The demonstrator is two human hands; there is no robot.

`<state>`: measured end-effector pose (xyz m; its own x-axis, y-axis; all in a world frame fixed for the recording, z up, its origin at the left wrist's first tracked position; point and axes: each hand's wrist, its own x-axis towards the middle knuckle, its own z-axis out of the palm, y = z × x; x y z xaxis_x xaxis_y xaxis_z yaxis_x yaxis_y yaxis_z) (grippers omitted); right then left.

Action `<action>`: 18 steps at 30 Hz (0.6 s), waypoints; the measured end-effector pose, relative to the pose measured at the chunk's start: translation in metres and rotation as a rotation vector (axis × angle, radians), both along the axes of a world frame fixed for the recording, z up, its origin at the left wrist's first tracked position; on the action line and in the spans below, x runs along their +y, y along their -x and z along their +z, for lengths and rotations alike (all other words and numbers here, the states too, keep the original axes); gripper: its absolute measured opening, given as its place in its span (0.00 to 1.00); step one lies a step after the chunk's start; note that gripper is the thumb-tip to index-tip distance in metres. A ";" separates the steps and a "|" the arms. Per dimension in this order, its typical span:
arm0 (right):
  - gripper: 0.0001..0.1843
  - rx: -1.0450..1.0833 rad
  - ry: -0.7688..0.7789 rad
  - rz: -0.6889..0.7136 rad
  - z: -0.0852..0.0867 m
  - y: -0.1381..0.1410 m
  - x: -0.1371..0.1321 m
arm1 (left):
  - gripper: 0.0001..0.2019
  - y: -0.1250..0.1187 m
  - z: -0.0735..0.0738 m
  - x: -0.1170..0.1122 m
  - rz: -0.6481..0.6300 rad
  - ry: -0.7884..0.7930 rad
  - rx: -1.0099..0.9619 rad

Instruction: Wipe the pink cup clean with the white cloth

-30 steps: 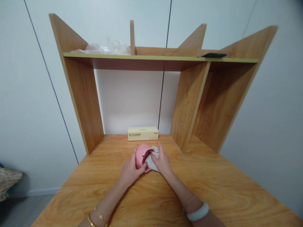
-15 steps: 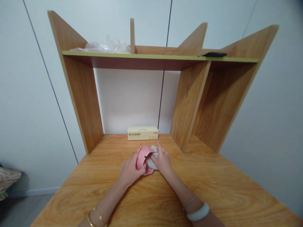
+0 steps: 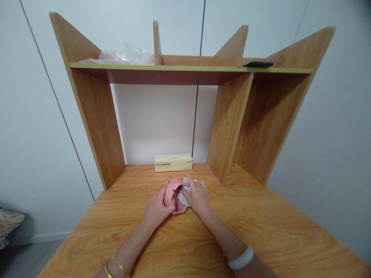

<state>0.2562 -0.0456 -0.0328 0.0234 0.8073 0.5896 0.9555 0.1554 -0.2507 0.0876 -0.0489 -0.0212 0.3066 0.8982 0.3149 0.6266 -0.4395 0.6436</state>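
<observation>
Moved since earlier: not much. Both hands sit a touch lower and further left in view, and less of the cloth peeks out past the right fingers than a second ago.
Left hand: our left hand [image 3: 156,206] is cupped round the outside of the pink bowl [image 3: 170,192], thumb at the near edge and fingers curled over the far rim.
Right hand: our right hand [image 3: 197,197] is bunched on a white cloth [image 3: 182,196], fingers pressed together and pushing the wad into the bowl's mouth.
Where the bowl is: tipped on its side on the desk [image 3: 261,231], opening facing right, in front of the long cream box [image 3: 173,162] but not touching it.
How we'd do it well: looks like a wipe-out of the inside, so we'd let the left hand do the turning and keep the right hand's wad pressed flat to the wall.
Grip tip: we'd hold the bowl's lower edge down on the wood so it can't skid.
Watch out: the bowl's inside is hidden behind our fingers, so we can't tell which parts the cloth reaches.
Around us: a crinkly plastic bag [image 3: 124,58] and a dark flat thing [image 3: 257,64] sit up on the shelf [image 3: 188,68], well apart from the hands.
</observation>
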 end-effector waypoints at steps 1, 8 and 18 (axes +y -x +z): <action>0.30 -0.013 -0.018 0.008 0.001 0.000 -0.001 | 0.36 0.000 0.000 0.000 0.004 0.000 0.001; 0.29 0.139 0.064 -0.064 -0.008 -0.001 0.004 | 0.35 0.000 0.000 0.000 -0.013 -0.050 0.047; 0.25 0.339 0.063 0.029 -0.025 -0.001 0.010 | 0.45 0.001 -0.005 0.003 0.048 0.027 0.007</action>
<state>0.2576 -0.0351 -0.0580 0.1860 0.8451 0.5013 0.8117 0.1553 -0.5630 0.0871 -0.0463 -0.0263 0.2654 0.9199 0.2888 0.6508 -0.3919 0.6502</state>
